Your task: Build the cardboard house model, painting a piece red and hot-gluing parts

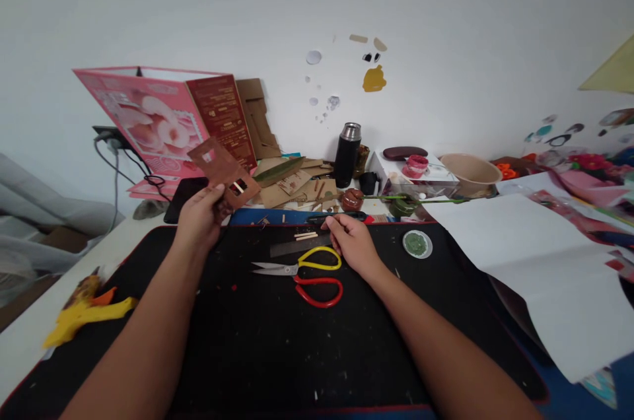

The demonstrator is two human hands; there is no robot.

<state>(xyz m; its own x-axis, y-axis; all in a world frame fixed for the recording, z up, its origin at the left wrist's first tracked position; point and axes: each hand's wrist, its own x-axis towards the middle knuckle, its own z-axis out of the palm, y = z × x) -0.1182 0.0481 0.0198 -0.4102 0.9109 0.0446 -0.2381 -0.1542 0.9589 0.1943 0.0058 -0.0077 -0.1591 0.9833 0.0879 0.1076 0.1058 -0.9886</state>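
Left hand (201, 209) pinched a brown cut-out panel (218, 166) by its edge, tilted, raised above the back left of the black mat (247, 354); openings showed at both ends. Right hand (351, 238) lay low, fingers curled, near the yellow handle of the scissors (287, 270); could not tell whether it gripped anything. Step in hand, my reading: handling the panel, away from any tool. The next move called for a light grip, the piece looking thin around its openings.

Surface: ruler (287, 248) and small wooden sticks (306, 236) beyond the scissors, scraps scattered, a round dish (417, 244) of green stuff to the right. Yellow glue gun (89, 312) at the left edge. Behind: pink carton (148, 123), black flask (348, 154), tan bowl (471, 170). White paper (535, 242) draped at right. Pale wall (222, 10), with stickers.
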